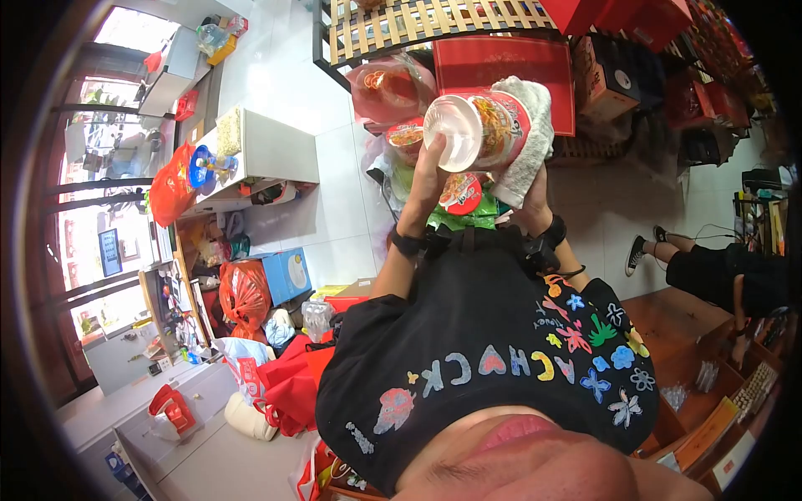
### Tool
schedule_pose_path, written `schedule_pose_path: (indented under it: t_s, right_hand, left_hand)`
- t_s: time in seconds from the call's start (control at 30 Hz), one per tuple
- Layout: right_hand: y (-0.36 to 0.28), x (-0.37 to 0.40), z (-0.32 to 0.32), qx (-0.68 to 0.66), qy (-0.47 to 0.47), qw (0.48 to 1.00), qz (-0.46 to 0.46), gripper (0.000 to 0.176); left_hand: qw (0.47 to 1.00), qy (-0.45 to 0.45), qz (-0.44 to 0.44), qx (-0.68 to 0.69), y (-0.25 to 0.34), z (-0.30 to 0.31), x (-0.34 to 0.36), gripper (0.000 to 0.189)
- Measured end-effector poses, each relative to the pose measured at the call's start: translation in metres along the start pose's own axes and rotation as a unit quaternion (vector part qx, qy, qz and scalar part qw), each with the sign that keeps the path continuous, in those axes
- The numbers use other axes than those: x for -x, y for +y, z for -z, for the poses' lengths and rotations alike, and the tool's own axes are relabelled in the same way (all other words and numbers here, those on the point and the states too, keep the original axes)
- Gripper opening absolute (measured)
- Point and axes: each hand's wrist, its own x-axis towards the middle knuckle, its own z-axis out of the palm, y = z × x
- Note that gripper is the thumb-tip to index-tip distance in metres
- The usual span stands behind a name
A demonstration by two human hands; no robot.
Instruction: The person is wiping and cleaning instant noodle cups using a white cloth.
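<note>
An instant noodle cup (499,127) is held tilted on its side in front of my chest, its pale base facing left. My left hand (428,177) grips the cup at that base, fingers partly hidden. A white towel (530,138) lies against the cup's other end, and my right hand (535,204) is closed on it from below, with most fingers covered. Below the held cup, another noodle cup with a red lid (460,194) rests among green packets (468,219). To the left is one more red noodle cup (405,139), partly covered by plastic.
A flat red box (451,67) lies just beyond my hands, under a slatted wooden rack (434,33). A pink plastic bag (391,88) stands left of it. A white cabinet (280,149) is further left. At right, another person (710,271) is near wooden furniture.
</note>
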Motion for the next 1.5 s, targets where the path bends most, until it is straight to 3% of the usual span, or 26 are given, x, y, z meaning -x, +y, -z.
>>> schedule_pose_path:
  t_s: [0.1, 0.23, 0.3, 0.33, 0.37, 0.4, 0.47, 0.53, 0.6, 0.7, 0.73, 0.83, 0.87, 0.93, 1.07, 1.23, 1.3, 1.37, 1.5]
  right_hand:
    - [0.022, 0.000, 0.056, -0.128, -0.131, 0.983, -0.002, 0.066]
    - [0.019, 0.010, 0.040, -0.041, -0.064, 0.997, 0.003, 0.069]
    - [0.021, 0.003, 0.049, -0.027, -0.165, 0.986, -0.025, 0.067]
    - [0.022, 0.003, 0.046, 0.116, -0.180, 0.974, 0.069, 0.064]
    - [0.021, 0.005, 0.035, 0.253, -0.168, 0.938, 0.165, 0.062]
    - [0.023, 0.008, 0.023, 0.496, -0.101, 0.788, 0.349, 0.058]
    - [0.006, 0.013, -0.005, 0.764, -0.041, 0.521, 0.379, 0.048]
    - [0.001, 0.013, 0.011, 0.746, -0.086, 0.584, 0.309, 0.044]
    - [0.008, 0.012, 0.020, 0.717, -0.061, 0.603, 0.345, 0.042]
    - [0.015, 0.009, 0.021, 0.663, -0.027, 0.648, 0.375, 0.040]
    - [0.018, 0.009, 0.021, 0.640, -0.019, 0.679, 0.360, 0.040]
    - [0.026, 0.011, 0.025, 0.529, -0.002, 0.810, 0.253, 0.039]
    - [0.026, 0.013, 0.027, 0.490, 0.004, 0.846, 0.211, 0.039]
    - [0.026, 0.014, 0.030, 0.439, 0.009, 0.885, 0.153, 0.039]
    - [0.022, 0.016, 0.038, 0.423, 0.012, 0.900, 0.108, 0.041]
    - [-0.017, 0.021, 0.033, 0.518, -0.056, 0.843, 0.133, 0.046]
    - [-0.029, 0.026, 0.010, 0.447, -0.063, 0.883, 0.129, 0.046]
    - [-0.038, 0.016, 0.010, 0.462, -0.095, 0.870, 0.146, 0.050]
    - [-0.045, 0.015, -0.010, 0.458, -0.137, 0.877, 0.046, 0.058]
  left_hand:
    - [0.999, 0.007, 0.027, 0.038, -0.001, 0.002, 0.002, 0.060]
    - [0.995, -0.013, 0.019, 0.092, -0.003, 0.005, 0.002, 0.062]
    - [0.993, -0.018, 0.035, 0.108, -0.004, 0.003, 0.005, 0.059]
    - [0.991, -0.031, 0.045, 0.125, -0.005, 0.004, 0.006, 0.059]
    - [0.988, -0.044, 0.054, 0.142, -0.005, 0.005, 0.006, 0.059]
    - [0.988, -0.043, 0.056, 0.138, -0.006, 0.003, 0.007, 0.058]
    - [0.989, -0.042, 0.062, 0.131, -0.008, -0.003, 0.011, 0.057]
    - [1.000, 0.009, -0.016, 0.020, -0.020, -0.002, 0.005, 0.050]
    - [0.981, 0.079, -0.121, -0.131, -0.028, -0.002, 0.005, 0.046]
    - [0.977, 0.072, -0.151, -0.131, -0.019, -0.011, 0.010, 0.047]
    - [0.991, 0.043, -0.121, -0.042, -0.022, -0.005, 0.007, 0.052]
    - [0.989, 0.004, -0.127, -0.072, -0.027, 0.003, 0.018, 0.077]
    - [0.982, 0.003, -0.115, -0.148, -0.019, 0.003, 0.018, 0.084]
    - [0.991, -0.005, -0.060, -0.117, -0.011, 0.007, 0.019, 0.083]
    - [1.000, 0.002, -0.006, 0.016, -0.015, 0.013, 0.018, 0.073]
    - [0.997, -0.057, 0.028, 0.054, -0.008, 0.022, 0.022, 0.061]
    - [0.994, -0.058, 0.066, 0.056, -0.004, 0.026, 0.024, 0.066]
    - [0.995, -0.059, 0.079, 0.031, 0.002, 0.023, 0.029, 0.071]
    - [0.987, -0.121, 0.102, 0.002, -0.004, 0.029, 0.033, 0.079]
